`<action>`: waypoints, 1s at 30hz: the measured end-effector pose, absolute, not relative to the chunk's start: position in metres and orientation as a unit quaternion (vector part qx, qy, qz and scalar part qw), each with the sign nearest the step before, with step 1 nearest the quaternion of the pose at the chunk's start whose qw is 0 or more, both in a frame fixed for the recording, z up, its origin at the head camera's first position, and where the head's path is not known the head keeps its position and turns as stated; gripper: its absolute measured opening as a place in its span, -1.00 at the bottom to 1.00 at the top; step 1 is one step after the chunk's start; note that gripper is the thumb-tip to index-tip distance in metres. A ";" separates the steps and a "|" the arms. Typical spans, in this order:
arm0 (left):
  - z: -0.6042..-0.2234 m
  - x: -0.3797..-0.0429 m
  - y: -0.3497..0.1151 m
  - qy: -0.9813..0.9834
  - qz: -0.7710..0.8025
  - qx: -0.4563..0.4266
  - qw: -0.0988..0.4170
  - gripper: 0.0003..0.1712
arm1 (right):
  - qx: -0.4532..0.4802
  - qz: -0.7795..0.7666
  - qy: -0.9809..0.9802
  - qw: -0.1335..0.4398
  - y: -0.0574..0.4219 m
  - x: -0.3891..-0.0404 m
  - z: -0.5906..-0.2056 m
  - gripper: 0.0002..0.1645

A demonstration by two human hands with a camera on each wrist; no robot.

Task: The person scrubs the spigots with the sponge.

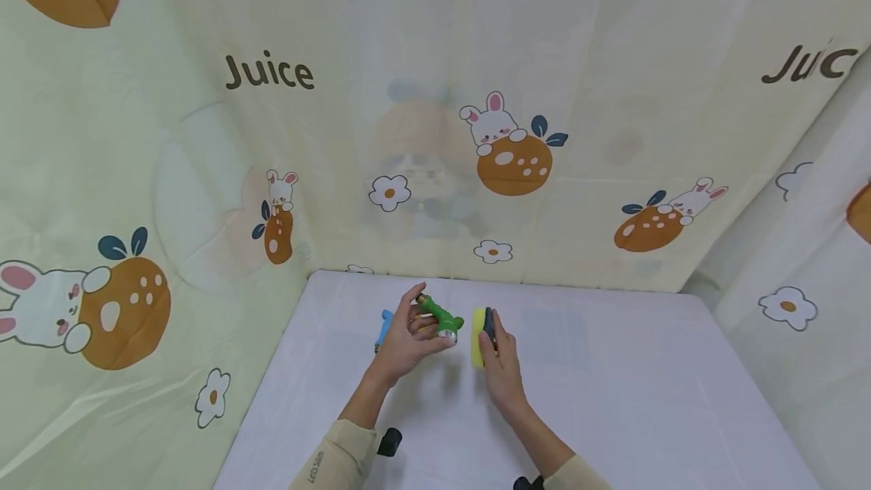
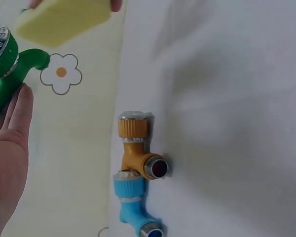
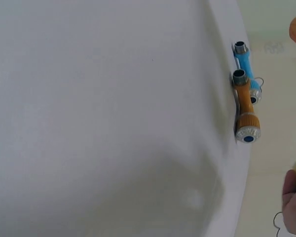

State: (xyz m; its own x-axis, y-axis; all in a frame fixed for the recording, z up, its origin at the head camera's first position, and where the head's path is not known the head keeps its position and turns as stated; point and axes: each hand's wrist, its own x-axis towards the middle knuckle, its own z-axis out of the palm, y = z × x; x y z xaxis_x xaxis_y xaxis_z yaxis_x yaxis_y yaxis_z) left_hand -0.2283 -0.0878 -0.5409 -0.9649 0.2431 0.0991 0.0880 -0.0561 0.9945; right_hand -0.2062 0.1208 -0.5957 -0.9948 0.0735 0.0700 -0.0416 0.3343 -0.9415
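My left hand [image 1: 403, 348] holds a green tap [image 1: 444, 317] up above the table, its metal-rimmed knob toward me. To the right of it, my right hand [image 1: 503, 375] grips a yellow sponge [image 1: 478, 340] with a dark backing, held upright. A small gap separates sponge and tap in the head view. In the left wrist view, an orange tap [image 2: 134, 152] and a blue tap [image 2: 132, 210] lie close together on the table. From the head, the blue tap [image 1: 385, 330] shows left of my left hand, which mostly hides the orange one.
The white-covered table [image 1: 612, 384] stretches beneath both hands. A pale printed curtain [image 1: 381, 134] with rabbits, fruit and flowers hangs along its back and sides. Dark wrist-camera parts [image 1: 390, 442] sit at the sleeves.
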 end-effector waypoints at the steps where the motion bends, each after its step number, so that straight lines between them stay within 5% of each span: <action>1: -0.542 -0.229 -0.088 0.683 0.719 0.115 0.051 0.25 | 0.002 0.579 -0.813 0.065 0.119 -0.204 -0.594 -0.24; 9: -0.547 -0.231 -0.089 0.652 0.755 0.068 0.019 0.02 | 0.128 0.568 -0.799 0.152 0.105 -0.190 -0.590 -0.28; 25: -0.555 -0.229 -0.097 0.735 0.673 0.058 0.059 -0.33 | 0.142 0.537 -0.823 0.118 0.102 -0.195 -0.585 -0.32; 30: -0.553 -0.232 -0.102 0.756 0.642 0.078 0.095 -0.30 | 0.146 0.525 -0.831 0.115 0.104 -0.196 -0.587 -0.32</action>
State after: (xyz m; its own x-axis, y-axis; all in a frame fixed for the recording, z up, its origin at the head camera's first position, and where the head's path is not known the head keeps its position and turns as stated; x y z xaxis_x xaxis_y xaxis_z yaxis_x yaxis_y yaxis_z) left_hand -0.2316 -0.1017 -0.5534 -0.9699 0.2395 -0.0442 -0.0048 0.1625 0.9867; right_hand -0.1955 0.1038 -0.5865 -0.9309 -0.1223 0.3442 -0.3634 0.4065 -0.8383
